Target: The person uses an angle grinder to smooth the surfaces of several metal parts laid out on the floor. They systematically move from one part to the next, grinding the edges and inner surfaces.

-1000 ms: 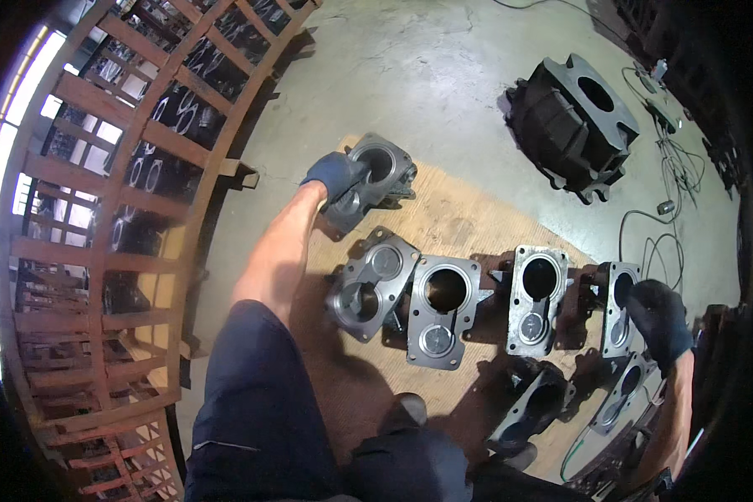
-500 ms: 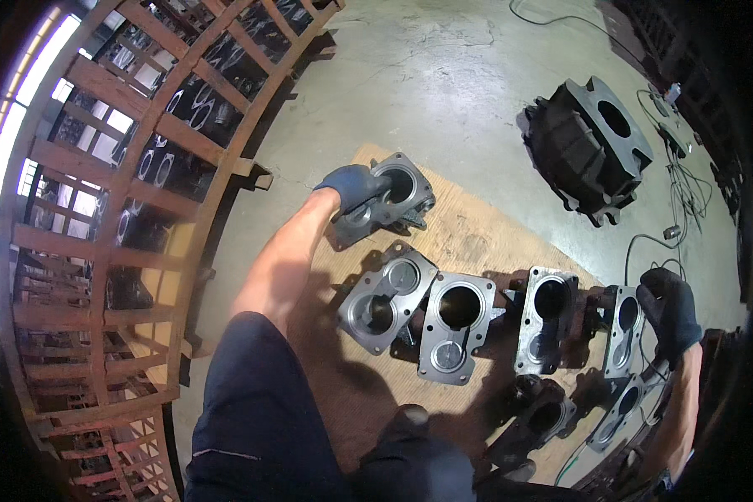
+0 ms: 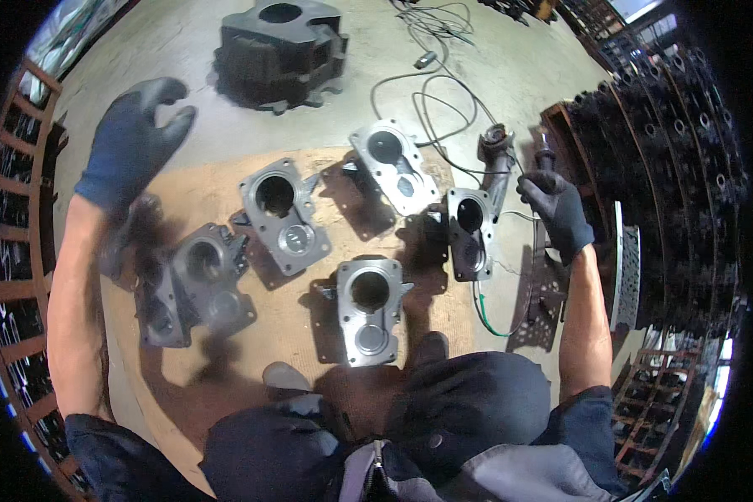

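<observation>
Board (image 3: 205,191) on grey floor (image 3: 376,50), rack (image 3: 12,291) at nine o'clock; my left grip (image 3: 125,146) gapes empty; my right grip (image 3: 558,206) meets a tool (image 3: 545,156), clasp unclear.

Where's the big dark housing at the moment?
Head view, upper left of centre: the big dark housing stands on the floor, just past the tan board's far edge, right of the gloved left hand.

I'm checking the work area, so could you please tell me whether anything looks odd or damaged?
The dark cable lies in loose, tangled loops on the floor beyond the tan board, which looks untidy and might catch a foot. Otherwise nothing stands out; no spill or damage is evident, though blur softens the leftmost castings.
</observation>
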`<state>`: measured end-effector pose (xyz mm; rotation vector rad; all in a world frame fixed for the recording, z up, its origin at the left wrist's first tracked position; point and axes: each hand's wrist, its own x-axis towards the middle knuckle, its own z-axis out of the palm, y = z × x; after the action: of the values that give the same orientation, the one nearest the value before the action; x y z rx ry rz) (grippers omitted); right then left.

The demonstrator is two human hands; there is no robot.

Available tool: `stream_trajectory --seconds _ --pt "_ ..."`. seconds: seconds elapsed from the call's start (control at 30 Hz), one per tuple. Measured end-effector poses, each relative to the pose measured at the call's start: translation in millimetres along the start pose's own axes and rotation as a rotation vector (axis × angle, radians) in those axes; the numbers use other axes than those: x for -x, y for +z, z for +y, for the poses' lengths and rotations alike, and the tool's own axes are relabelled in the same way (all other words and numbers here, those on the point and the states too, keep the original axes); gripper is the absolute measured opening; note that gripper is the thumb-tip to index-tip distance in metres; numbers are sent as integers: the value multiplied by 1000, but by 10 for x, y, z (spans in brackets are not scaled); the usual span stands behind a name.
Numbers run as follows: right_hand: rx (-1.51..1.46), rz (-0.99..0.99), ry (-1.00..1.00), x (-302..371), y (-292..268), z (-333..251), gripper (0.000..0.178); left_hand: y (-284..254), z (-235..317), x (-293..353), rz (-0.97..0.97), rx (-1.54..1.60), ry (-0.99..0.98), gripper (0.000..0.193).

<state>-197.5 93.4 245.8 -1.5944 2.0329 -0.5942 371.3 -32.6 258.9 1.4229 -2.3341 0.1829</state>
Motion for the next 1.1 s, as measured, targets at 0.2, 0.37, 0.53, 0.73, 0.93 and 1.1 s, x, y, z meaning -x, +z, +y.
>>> stream_trajectory --seconds 0.2,0.37,0.53,0.73,0.93,1.1 --pt "-11 104 200 163 34 1270 44 382 1113 -881 -168 90 165 25" --pt "-268 77 487 -431 351 2028 44 1034 2130 -1155 -132 270 354 26" --pt "112 251 460 -1007 889 2538 55 1600 3369 -832 -455 405 498 38" --pt "76 192 629 -1383 1060 2200 54 1773 3827 -333 -486 556 385 44" --pt "291 71 497 -1529 805 3113 48 1954 4285 128 -540 519 501 58" --pt "501 212 379 -995 39 2262 55 2021 4122 365 -540 461 467 60"
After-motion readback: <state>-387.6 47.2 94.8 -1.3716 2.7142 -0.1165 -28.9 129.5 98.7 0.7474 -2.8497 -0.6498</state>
